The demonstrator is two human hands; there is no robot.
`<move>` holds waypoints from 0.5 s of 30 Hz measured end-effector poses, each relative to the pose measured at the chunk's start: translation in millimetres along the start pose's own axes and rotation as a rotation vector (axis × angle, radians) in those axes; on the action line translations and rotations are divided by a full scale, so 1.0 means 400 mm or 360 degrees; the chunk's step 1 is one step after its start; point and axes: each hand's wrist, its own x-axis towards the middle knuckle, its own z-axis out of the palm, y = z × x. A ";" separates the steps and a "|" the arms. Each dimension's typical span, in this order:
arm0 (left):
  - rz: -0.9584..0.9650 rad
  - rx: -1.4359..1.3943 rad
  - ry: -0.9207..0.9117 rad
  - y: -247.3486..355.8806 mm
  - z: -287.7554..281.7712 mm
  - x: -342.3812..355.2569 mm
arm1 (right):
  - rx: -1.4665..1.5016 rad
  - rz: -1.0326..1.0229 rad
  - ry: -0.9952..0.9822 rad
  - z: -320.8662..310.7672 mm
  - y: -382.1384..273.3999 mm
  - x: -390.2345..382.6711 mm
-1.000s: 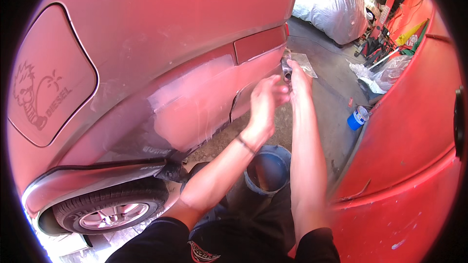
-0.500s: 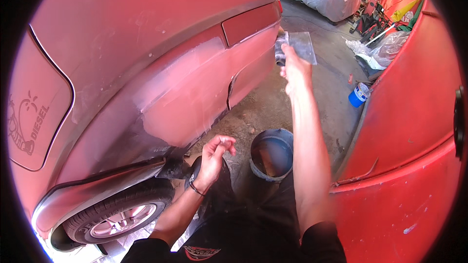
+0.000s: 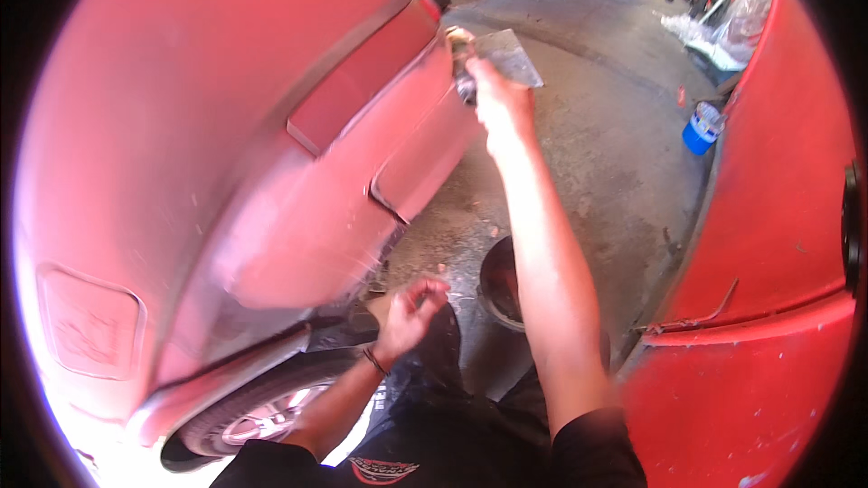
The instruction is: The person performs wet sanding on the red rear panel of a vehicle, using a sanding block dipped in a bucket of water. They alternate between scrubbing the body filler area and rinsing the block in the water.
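Grey spreader [image 3: 509, 56] blade away from right hand [image 3: 495, 104]

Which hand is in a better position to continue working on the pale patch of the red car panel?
Probably the right hand: it is raised beside the car panel and grips the flat metal spreader. The left hand is low, near the wheel, and looks empty and half open.

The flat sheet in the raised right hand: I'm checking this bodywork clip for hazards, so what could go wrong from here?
1. The right hand holds the flat sheet at full reach beside the red car panel; a slip might scratch the paint.
2. The dark bucket sits close under that arm, so lowering the arm could knock it.
3. The left hand hangs free near the wheel, giving no brace.
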 end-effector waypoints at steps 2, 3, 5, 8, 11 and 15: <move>-0.0094 0.0277 0.0015 0.049 -0.023 -0.074 | 0.0111 -0.0007 0.0064 0.012 0.017 -0.073; -0.0130 0.0307 0.0017 0.071 -0.043 -0.104 | 0.0190 0.0017 0.0102 0.036 0.012 -0.134; 0.0190 0.0955 -0.0194 0.127 -0.063 -0.127 | 0.0283 0.0061 0.0158 0.048 -0.026 -0.136; -0.0357 0.0831 -0.0256 0.270 -0.020 -0.109 | -0.0132 0.0396 0.0080 0.010 -0.075 -0.057; -0.0357 0.1034 -0.0416 0.407 0.022 -0.069 | 0.0041 0.0527 0.0112 -0.003 -0.104 -0.035; -0.0117 0.1280 -0.0554 0.456 0.029 -0.119 | 0.0027 0.0612 0.0070 -0.001 -0.119 -0.114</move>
